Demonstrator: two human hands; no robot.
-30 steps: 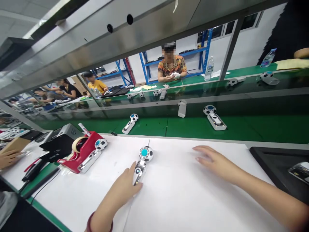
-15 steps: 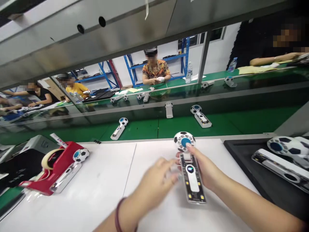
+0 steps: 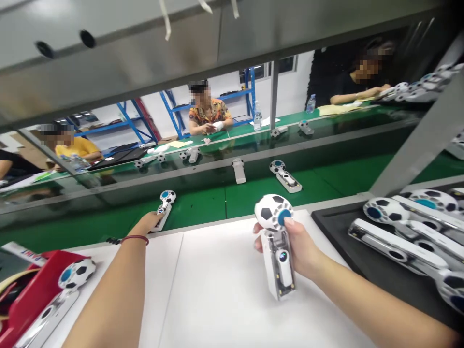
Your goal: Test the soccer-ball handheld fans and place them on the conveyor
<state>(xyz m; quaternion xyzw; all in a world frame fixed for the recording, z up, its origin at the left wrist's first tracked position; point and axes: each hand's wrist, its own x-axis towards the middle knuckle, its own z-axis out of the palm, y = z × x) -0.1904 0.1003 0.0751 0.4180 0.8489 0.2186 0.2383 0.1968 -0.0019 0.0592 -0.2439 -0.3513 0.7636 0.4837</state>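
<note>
My right hand [image 3: 302,246] is closed around a handheld device with a soccer-ball head [image 3: 275,212] and a clear-sided handle. The thumb lies beside the blue disc on the ball, and a small round display glows on the handle. My left hand [image 3: 150,222], a dark red band on its wrist, reaches over the far edge of the white work surface [image 3: 213,280]. It grips the handle of a second soccer-ball device [image 3: 167,197] lying on the green conveyor belt [image 3: 203,208]; its fingertips are partly hidden.
To the right, a black tray [image 3: 337,241] holds several similar devices. At left, another device [image 3: 78,274] leans by a red tape dispenser [image 3: 43,285]. More devices lie on the belt, including one [image 3: 286,178] ahead. A slanted metal post [image 3: 416,130] rises at right. Co-workers sit opposite.
My left hand has gone from beside the held device out to the one on the belt. My right hand has turned its device, showing more of the handle's side. The view has shifted right.
</note>
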